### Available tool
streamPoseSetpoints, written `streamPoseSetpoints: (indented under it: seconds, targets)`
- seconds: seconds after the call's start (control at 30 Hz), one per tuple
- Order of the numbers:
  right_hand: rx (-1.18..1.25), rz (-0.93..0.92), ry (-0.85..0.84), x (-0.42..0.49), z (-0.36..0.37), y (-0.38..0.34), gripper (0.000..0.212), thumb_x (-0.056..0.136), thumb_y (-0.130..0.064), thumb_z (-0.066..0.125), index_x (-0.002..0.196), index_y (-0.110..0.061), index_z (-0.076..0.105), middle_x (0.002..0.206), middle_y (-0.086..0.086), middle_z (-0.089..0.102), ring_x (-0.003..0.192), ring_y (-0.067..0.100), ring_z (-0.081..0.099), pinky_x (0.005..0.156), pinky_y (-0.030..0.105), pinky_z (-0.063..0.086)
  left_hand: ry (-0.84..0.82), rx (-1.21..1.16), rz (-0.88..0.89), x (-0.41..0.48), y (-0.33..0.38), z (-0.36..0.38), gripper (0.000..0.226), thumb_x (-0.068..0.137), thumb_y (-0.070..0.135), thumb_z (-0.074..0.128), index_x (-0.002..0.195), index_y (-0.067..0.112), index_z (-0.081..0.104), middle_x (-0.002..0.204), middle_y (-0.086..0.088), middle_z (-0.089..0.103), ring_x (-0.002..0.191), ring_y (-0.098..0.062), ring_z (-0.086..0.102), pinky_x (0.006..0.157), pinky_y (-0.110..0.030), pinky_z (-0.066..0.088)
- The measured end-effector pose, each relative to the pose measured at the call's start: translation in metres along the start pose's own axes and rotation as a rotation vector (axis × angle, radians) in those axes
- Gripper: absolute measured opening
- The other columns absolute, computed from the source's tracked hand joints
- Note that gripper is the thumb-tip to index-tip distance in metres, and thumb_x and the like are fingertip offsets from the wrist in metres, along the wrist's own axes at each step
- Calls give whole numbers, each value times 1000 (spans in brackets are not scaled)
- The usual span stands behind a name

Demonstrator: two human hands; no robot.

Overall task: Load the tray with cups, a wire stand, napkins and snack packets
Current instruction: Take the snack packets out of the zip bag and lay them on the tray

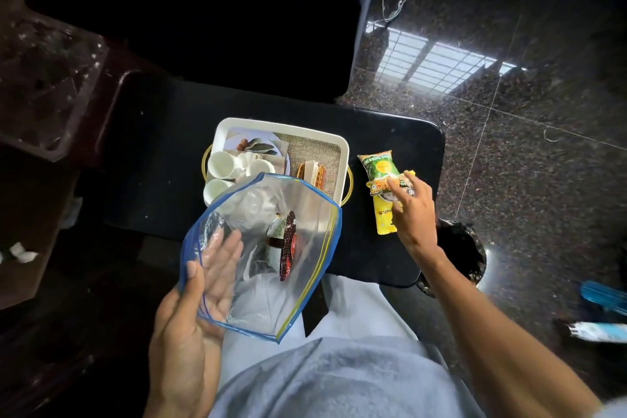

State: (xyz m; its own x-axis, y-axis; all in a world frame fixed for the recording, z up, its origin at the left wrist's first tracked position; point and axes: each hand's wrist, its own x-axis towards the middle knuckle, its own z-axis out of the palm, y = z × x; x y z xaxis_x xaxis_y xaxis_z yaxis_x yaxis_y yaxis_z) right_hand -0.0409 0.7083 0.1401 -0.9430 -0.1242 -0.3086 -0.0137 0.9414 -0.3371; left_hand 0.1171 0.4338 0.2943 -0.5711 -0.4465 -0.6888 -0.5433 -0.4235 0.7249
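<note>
While cups (219,163), wire stand (301,171), napkins (312,167) sit in tray (281,127), snack packets (378,168) lie on counter (390,132) right of it; right hand (415,210) touches them, grip unclear. Left hand (190,326) pinches zip bag (305,210), red packet (288,244) inside.

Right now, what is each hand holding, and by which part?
The left hand pinches the clear zip bag at its blue zip rim. The right hand only rests fingertips on the snack packets; no grip shows.

White tray (342,142) holds cups (219,164) at left, napkins (311,168) in wire stand (300,171) at right; two snack packets (378,168) lie just right.
</note>
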Motion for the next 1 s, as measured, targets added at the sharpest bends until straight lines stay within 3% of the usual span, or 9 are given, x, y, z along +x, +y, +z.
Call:
streamPoseSetpoints:
  seconds: [0.17,0.23,0.3,0.37,0.47,0.57,0.67,0.87,1.0]
  targets:
    - [598,-68,422,-35,-81,-49,24,90,-2,71,114,-8,75,117,9,69,109,21,67,93,37,55,-84,-28,67,-9,16,16,46,100,45,48,132,17,65,140,-5,67,134,-16,60,116,-32,43]
    - [683,-284,418,-52,-121,-80,14,91,-7,72,103,-10,76,103,-1,73,97,11,70,84,25,54,-107,-38,88,-13,24,27,44,99,40,44,127,16,67,134,-1,71,131,-13,62,110,-25,46]
    - [703,-526,268,-68,-147,-112,9,91,-11,70,96,-11,78,96,-4,75,91,5,70,79,14,51,-106,-37,95,-16,25,33,41,97,38,44,123,17,68,130,2,73,128,-11,64,114,-33,44]
    - [591,-749,-19,-72,-154,-137,15,91,-9,68,101,-10,78,97,0,76,87,9,71,76,15,53,-119,-6,95,-19,27,38,40,95,38,45,120,19,69,130,3,73,127,-9,64,117,-43,39]
    - [66,-884,-456,-54,-130,-160,41,91,2,55,127,-16,67,113,6,69,99,25,69,78,35,56,-164,28,104,-25,28,41,47,94,41,46,127,16,68,133,2,71,130,-10,62,119,-47,38]
    - [-444,-1006,-490,-37,-80,-164,34,99,-7,48,130,-12,57,121,11,58,111,30,60,84,38,54,-226,21,118,-31,25,43,51,94,41,46,131,13,66,134,0,71,132,-10,61,118,-36,41]
    - [-692,-1091,-443,-33,-47,-162,26,101,-9,46,123,-12,60,125,14,60,113,33,58,87,41,53,-269,-20,120,-37,25,46,46,95,41,49,125,12,69,130,0,73,128,-11,64,106,-19,48]
    - [-582,-1072,-510,-29,-34,-154,21,102,-12,47,114,-10,64,102,10,72,88,30,71,64,33,42,-254,-34,153,-40,19,46,51,95,41,48,129,9,68,129,-4,73,128,-14,65,110,-23,45]
    - [-581,-1040,-520,-45,-58,-163,22,103,-15,44,112,-13,64,101,11,68,93,34,69,62,35,38,-172,2,179,-37,10,43,49,94,46,47,125,15,71,126,2,75,125,-11,66,108,-28,50]
